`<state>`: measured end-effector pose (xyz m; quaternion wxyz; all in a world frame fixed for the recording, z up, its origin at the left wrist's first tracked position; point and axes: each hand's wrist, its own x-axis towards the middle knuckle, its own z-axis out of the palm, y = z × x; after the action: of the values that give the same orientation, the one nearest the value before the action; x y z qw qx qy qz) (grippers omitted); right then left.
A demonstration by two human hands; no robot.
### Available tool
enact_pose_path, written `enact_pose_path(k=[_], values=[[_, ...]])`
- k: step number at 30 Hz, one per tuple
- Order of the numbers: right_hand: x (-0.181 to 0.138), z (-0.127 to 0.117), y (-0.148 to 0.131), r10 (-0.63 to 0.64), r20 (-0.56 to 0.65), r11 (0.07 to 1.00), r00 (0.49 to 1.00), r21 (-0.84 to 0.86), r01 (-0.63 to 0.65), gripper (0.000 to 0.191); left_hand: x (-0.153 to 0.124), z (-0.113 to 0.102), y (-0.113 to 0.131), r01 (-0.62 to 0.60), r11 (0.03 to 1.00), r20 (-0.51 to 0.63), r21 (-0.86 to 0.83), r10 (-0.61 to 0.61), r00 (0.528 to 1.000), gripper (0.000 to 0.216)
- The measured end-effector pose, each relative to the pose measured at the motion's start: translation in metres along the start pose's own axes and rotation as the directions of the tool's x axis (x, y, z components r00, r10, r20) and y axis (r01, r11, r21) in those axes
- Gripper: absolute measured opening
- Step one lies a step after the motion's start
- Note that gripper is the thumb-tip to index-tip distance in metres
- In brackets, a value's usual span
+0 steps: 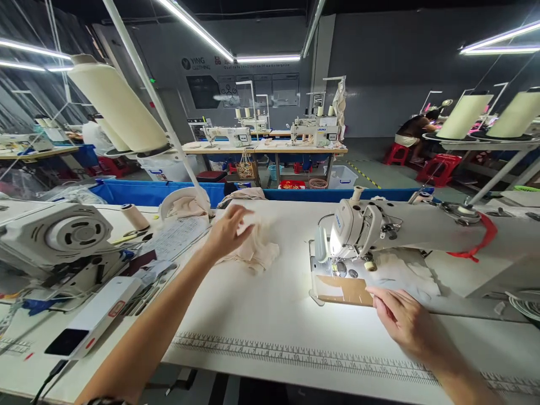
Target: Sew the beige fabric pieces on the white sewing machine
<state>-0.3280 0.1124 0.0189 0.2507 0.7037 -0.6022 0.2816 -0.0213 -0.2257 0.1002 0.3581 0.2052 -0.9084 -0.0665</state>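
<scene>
My left hand (228, 230) reaches out over a small pile of cream fabric pieces (258, 250) on the white sewing table (261, 315), its fingers spread and blurred, touching the top piece. Whether it grips the piece I cannot tell. My right hand (400, 318) rests on the table just in front of the sewing machine (363, 225), fingertips at the edge of a brown cardboard guide (343, 289) taped by the needle plate. It holds nothing.
A second machine (54, 236) sits at my left with a thread cone (134, 216), papers and a white control box (95, 318). Large thread cones (118, 107) hang overhead. A blue bin (156, 191) lies behind the table. A person sits far right at another station (415, 132).
</scene>
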Motion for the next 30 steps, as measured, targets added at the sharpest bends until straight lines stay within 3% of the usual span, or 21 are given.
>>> enact_pose_path(k=[3,6,9,14,19,24,30], values=[[-0.001,0.002,0.001,-0.010,0.013,1.000,1.000,0.019,0.009,0.027,-0.037,0.007,0.017,-0.078,0.971,0.215,0.227,0.028,0.976,0.019],[0.001,0.003,0.001,-0.008,0.031,0.999,0.999,0.033,0.007,0.026,-0.058,0.013,0.020,-0.063,0.928,0.328,0.368,-0.066,0.942,0.010],[0.003,0.002,-0.001,-0.003,0.047,1.000,0.999,0.028,0.001,0.025,-0.063,0.012,0.010,0.013,0.933,0.291,0.361,-0.125,0.948,0.014],[0.003,-0.001,-0.004,-0.001,0.029,1.000,1.000,0.012,0.000,0.025,-0.071,-0.010,-0.007,0.156,0.979,0.170,0.129,-0.177,0.969,0.030],[0.000,0.003,-0.002,-0.018,0.016,1.000,1.000,-0.003,0.018,0.024,-0.094,-0.026,-0.004,0.230,0.973,0.202,-0.026,-0.220,0.954,0.037],[0.001,0.000,-0.008,-0.025,0.043,1.000,0.999,0.020,0.024,0.023,-0.119,-0.030,0.014,0.210,0.977,0.141,0.045,-0.214,0.966,0.031],[0.003,-0.003,-0.031,0.060,0.135,0.995,0.989,0.076,-0.070,0.024,-0.135,-0.035,0.044,0.134,0.974,0.046,0.185,-0.145,0.988,0.035]])
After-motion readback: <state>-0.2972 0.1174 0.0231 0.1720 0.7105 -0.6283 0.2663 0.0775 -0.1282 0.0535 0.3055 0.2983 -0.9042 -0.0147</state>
